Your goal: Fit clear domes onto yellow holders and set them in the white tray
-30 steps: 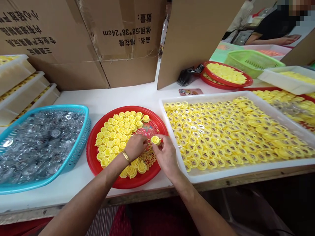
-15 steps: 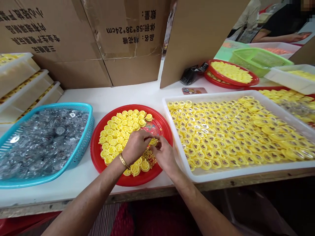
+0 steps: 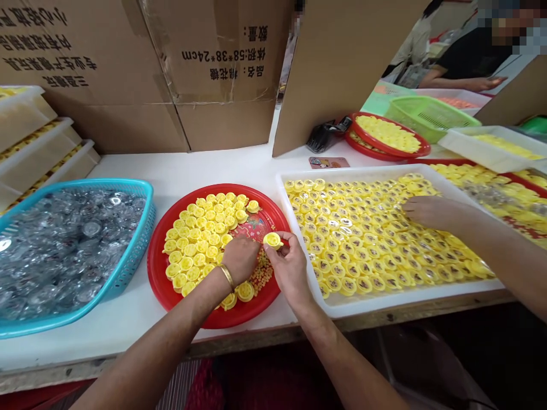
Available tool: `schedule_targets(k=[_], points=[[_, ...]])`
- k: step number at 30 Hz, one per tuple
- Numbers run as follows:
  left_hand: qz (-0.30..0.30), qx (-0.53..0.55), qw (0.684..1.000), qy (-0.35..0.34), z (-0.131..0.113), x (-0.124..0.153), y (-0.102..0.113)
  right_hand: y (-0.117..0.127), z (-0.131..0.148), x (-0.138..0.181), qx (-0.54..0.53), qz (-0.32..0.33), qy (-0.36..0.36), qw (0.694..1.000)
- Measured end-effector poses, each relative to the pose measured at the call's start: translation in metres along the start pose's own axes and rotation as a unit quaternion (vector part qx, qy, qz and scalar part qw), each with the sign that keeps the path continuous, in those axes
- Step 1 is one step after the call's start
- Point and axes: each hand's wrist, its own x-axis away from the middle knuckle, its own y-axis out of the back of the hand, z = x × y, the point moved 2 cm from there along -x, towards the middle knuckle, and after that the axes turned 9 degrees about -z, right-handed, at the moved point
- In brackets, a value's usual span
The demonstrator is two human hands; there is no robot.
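My right hand (image 3: 291,265) pinches a small yellow toy cup (image 3: 272,241) by its edge, its open top facing up, over the right rim of a round red tray (image 3: 164,293). My left hand (image 3: 243,256), with a gold bangle at the wrist, is lowered over the tray beside a heap of tiny yellowish bits (image 3: 261,273). Its fingers are curled down, and their tips are hidden. Many similar yellow cups (image 3: 199,233) stand packed together on the tray's left side, and a printed pattern shows on its bare part.
Left stands a blue basket (image 3: 149,222) of clear plastic domes, with stacked bins (image 3: 38,148) behind. A white tray (image 3: 280,196) of covered yellow pieces lies right, another person's hand (image 3: 431,213) in it. Cardboard (image 3: 226,125) walls the back.
My hands have parted: the left has dropped towards the tiny bits, while the right keeps the toy cup. Another person's arm has come in over the white tray from the right.
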Motion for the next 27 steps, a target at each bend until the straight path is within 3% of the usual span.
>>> schedule_targets(k=[5, 16, 21, 24, 27], points=[[0.039, 0.007, 0.999, -0.010, -0.004, -0.008, -0.002, 0.001, 0.000, 0.001, -0.008, 0.002, -0.007, 1.000], [0.044, 0.046, 0.998, -0.024, -0.010, -0.004, -0.006, 0.004, -0.003, 0.001, -0.021, -0.002, -0.009, 1.000], [-0.020, 0.077, 0.997, 0.014, 0.004, -0.007, 0.012, 0.004, -0.005, 0.001, -0.013, 0.007, -0.011, 1.000], [-0.093, 0.116, 0.987, 0.055, 0.008, -0.005, 0.032, 0.003, -0.004, 0.002, 0.014, 0.022, -0.002, 1.000], [-0.161, 0.177, 0.971, 0.032, 0.003, -0.002, 0.046, 0.000, -0.002, 0.005, 0.037, 0.052, 0.004, 0.998]])
